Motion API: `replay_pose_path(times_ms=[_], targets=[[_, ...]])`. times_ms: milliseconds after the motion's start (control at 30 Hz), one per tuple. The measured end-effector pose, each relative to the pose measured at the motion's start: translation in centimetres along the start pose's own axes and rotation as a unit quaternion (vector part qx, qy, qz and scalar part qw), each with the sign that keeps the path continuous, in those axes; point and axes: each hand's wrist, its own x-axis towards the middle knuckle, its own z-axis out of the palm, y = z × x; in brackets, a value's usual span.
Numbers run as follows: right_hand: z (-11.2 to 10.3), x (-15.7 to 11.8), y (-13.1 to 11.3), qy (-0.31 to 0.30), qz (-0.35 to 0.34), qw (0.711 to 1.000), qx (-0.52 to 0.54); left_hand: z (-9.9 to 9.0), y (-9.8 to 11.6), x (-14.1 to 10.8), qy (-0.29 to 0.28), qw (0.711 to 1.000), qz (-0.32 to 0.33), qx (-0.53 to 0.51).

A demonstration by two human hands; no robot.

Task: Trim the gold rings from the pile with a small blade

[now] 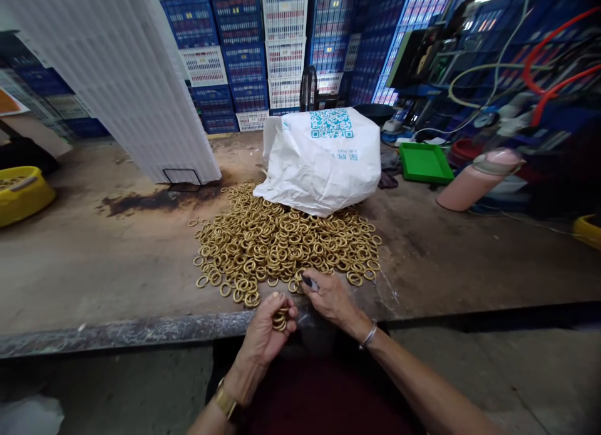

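Running across the foreground, the worn front edge (141, 333) of the table (94, 260) passes just beyond the hands. Bare tabletop lies open on both sides of the ring pile (286, 241); behind, a white sack (323, 163) rests against its far part and limits room there. The surface is brown and scuffed, with a dark stain (145, 202) left of the pile. Tall white sheets (126, 78) lean at the left, a wire stand (182, 179) at their foot, and a yellow basket (23, 197) sits farther left. At the right are a green tray (426, 163) and a pink bottle (474, 184); blue and white crates (244, 66) are stacked behind the table. The left hand (270, 328), palm upturned, is curled closed around several gold-coloured rings (280, 320), apart from the pile. The right hand (333, 297), palm down, reaches the pile's near edge, a dark piece (310, 283) at its fingertips. Whether this piece is worn or held, and whether the fingers are closed on a ring, cannot be told.
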Motion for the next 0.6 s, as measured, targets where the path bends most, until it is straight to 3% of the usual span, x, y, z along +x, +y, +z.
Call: replay_pose_path(times_ms=[300, 467, 600], targets=[[0.0, -0.9, -1.4, -0.056, -0.021, 0.993, 0.102, 0.4, -0.7, 0.4, 0.02, 0.971, 0.116, 0.208], [0.0, -0.6, -2.0, -0.08, 0.057, 0.969, 0.229, 0.2, -1.0, 0.5, 0.04, 0.949, 0.16, 0.268], [-0.1, -0.4, -2.3, -0.105, 0.134, 0.934, 0.315, 0.0, -1.1, 0.4, 0.058, 0.912, 0.196, 0.356]])
